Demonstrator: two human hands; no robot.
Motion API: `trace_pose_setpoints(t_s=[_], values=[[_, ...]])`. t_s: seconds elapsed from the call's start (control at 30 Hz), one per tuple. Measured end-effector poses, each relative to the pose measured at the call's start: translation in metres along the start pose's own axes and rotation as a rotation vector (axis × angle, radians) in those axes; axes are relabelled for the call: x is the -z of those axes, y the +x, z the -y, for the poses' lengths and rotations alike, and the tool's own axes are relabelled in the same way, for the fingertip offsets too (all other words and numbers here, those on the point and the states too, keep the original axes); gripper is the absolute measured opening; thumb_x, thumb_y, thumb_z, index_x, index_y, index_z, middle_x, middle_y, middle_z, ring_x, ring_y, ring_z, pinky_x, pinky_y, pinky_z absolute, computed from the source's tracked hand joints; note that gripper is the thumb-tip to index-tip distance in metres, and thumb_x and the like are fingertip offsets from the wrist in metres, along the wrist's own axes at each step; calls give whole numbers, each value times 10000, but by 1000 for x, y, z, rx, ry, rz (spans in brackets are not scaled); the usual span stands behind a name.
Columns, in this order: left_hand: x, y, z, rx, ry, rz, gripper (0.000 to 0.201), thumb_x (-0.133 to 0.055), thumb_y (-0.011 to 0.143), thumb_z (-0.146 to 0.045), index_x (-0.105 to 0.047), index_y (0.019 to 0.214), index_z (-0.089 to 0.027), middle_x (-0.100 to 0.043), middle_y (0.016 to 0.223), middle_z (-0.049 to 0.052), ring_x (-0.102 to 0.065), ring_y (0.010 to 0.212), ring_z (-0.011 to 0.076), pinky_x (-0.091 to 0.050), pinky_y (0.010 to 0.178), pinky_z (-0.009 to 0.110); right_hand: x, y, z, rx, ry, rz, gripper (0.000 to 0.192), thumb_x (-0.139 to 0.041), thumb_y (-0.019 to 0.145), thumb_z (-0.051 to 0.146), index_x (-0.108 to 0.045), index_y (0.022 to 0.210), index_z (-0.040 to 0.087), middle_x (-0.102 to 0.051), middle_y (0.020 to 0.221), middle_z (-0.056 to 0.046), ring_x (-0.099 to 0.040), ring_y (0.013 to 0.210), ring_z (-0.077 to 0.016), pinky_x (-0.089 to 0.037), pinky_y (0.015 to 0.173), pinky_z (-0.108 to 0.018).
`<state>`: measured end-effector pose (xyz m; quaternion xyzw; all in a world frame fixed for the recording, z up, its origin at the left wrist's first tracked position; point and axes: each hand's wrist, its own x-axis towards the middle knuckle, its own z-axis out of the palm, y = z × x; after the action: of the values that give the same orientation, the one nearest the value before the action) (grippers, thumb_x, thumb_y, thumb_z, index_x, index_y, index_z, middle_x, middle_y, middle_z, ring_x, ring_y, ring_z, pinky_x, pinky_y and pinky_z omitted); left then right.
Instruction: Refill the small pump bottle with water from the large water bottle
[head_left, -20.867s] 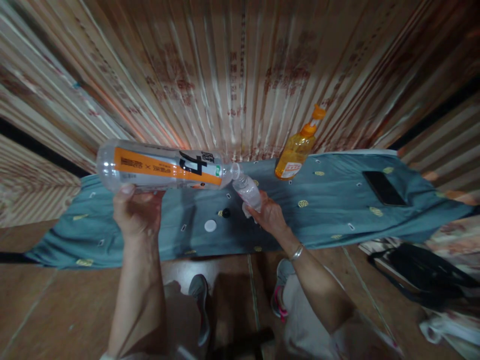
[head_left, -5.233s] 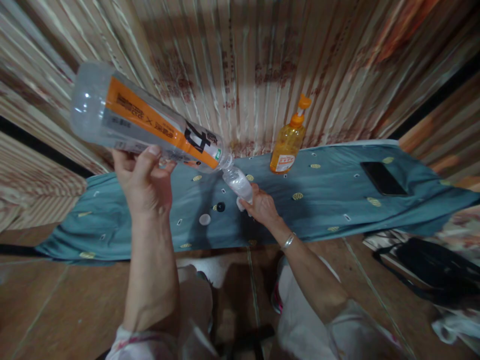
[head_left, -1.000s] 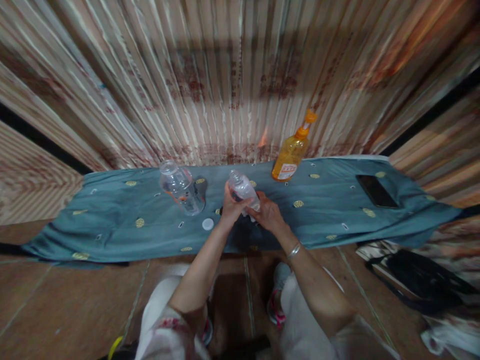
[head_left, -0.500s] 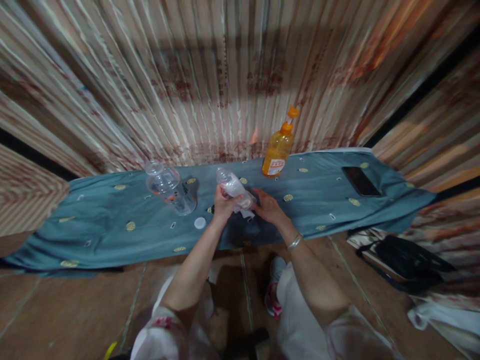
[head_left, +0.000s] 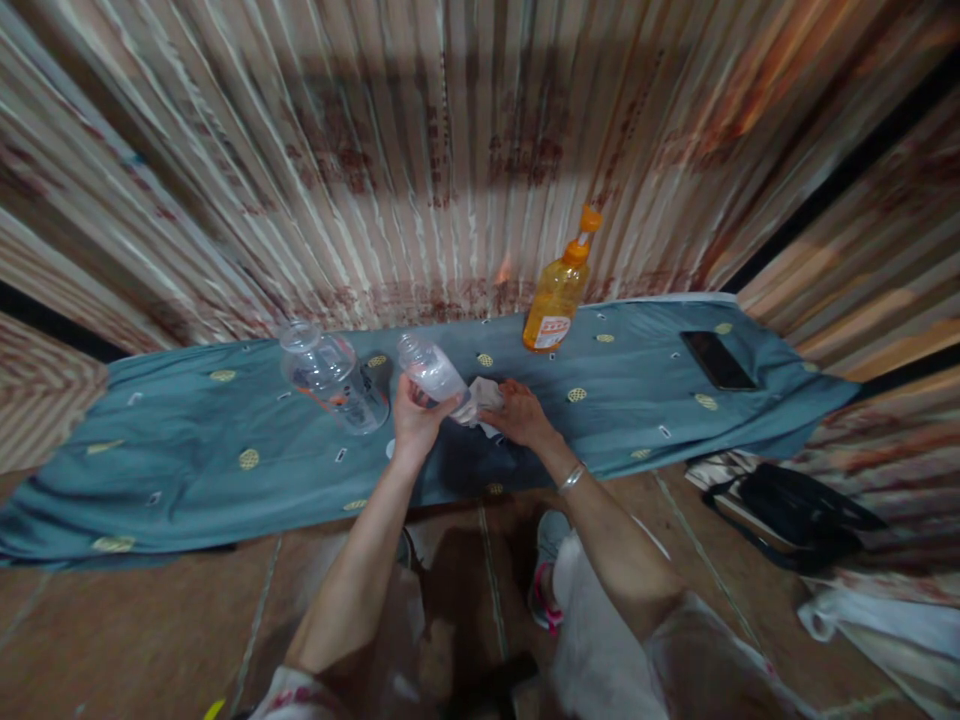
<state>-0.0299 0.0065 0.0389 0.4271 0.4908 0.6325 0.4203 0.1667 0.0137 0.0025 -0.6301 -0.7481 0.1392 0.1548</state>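
Note:
My left hand (head_left: 418, 418) is closed round a small clear plastic bottle (head_left: 435, 372), tilted with its open neck pointing up and left. In my right hand (head_left: 519, 412) is a crumpled white tissue (head_left: 484, 398), held against the lower end of the bottle. A larger clear bottle (head_left: 337, 380) stands to the left on the cloth. Just behind my left wrist a white cap (head_left: 390, 449) shows only in part. An orange pump bottle (head_left: 556, 300) with a label stands behind my right hand.
A blue-green cloth with a pineapple pattern (head_left: 210, 430) covers the narrow table. Toward its right end lies a black phone (head_left: 718, 360). A striped curtain (head_left: 465, 150) hangs along the back. A black bag (head_left: 802, 510) sits beyond the front edge at right.
My left hand has moved left with the small bottle, partly covering the white cap. More of the tissue now shows between the bottle and my right hand.

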Motion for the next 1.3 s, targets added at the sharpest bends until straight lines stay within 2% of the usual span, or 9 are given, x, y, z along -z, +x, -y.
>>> trace_pose_setpoints(t_s=[0.1, 0.2, 0.37, 0.5, 0.6, 0.67, 0.87, 1.13, 1.3], values=[[5, 0, 3, 12, -7, -10, 707, -1003, 420, -260, -639, 1025, -225, -773, 1045, 36, -758, 1013, 249, -604, 905, 363, 1, -5, 7, 81, 64, 43, 742, -853, 881, 372, -558, 1519, 137, -663, 1500, -206, -664, 1362, -309, -507, 1193, -454], [6, 0, 4, 20, -10, 1, 716, -1005, 420, -275, -639, 1033, -226, -770, 1058, 43, -757, 1033, 259, -603, 928, 380, 2, -7, 13, 108, 63, 50, 584, -779, 884, 216, -633, 1443, 133, -652, 1515, -215, -655, 1369, -308, -482, 1220, -456], [2, -5, 5, 58, 1, 52, 722, -1007, 427, -278, -645, 1049, -221, -767, 1085, 55, -755, 1060, 276, -599, 976, 414, 7, 8, 4, -71, 332, -85, 173, -634, 904, 147, -762, 1017, 177, -810, 1051, -145, -749, 1053, -276, -562, 1016, -377], [-5, -10, 12, 77, -16, 109, 721, -1002, 467, -254, -660, 1101, -221, -779, 1127, 66, -753, 1076, 279, -587, 1011, 436, 20, 20, -10, -117, 487, -161, 200, -601, 948, 333, -755, 941, 205, -740, 771, -21, -709, 800, -223, -570, 773, -314], [-13, -10, 21, 85, -10, 128, 734, -990, 461, -220, -666, 1120, -230, -786, 1104, 58, -750, 1027, 271, -589, 975, 435, 38, 16, -3, -36, 864, -284, 302, -631, 917, 428, -778, 1054, 203, -789, 899, -27, -720, 832, -207, -590, 789, -314], [-18, -10, 27, 77, 4, 144, 753, -989, 455, -210, -672, 1137, -228, -786, 1129, 60, -747, 1041, 274, -582, 989, 440, 51, 9, 10, 89, 991, -336, 383, -650, 890, 390, -780, 1213, 232, -824, 1169, -54, -750, 1051, -232, -604, 952, -350], [-20, -9, 36, 54, 26, 189, 859, -1014, 465, -226, -672, 1252, -235, -781, 1256, 66, -739, 1150, 288, -569, 1062, 448, 73, -11, 41, 277, 755, -275, 524, -549, 902, 204, -751, 1380, 272, -709, 1530, -37, -592, 1488, -236, -423, 1298, -444], [-20, -9, 42, 40, 7, 220, 883, -976, 548, -197, -652, 1368, -242, -715, 1390, 100, -702, 1244, 305, -569, 1092, 451, 54, -64, 54, 293, 460, -429, 501, -563, 986, 211, -694, 1467, 266, -578, 1666, -105, -542, 1549, -265, -426, 1315, -508], [-12, -4, 47, 17, 121, 248, 983, -1032, 464, -215, -699, 1388, -256, -671, 1435, 115, -598, 1414, 365, -440, 1234, 544, 75, -32, 37, 257, 575, -384, 472, -575, 936, 207, -753, 1372, 239, -705, 1520, -92, -626, 1446, -280, -491, 1239, -493]])
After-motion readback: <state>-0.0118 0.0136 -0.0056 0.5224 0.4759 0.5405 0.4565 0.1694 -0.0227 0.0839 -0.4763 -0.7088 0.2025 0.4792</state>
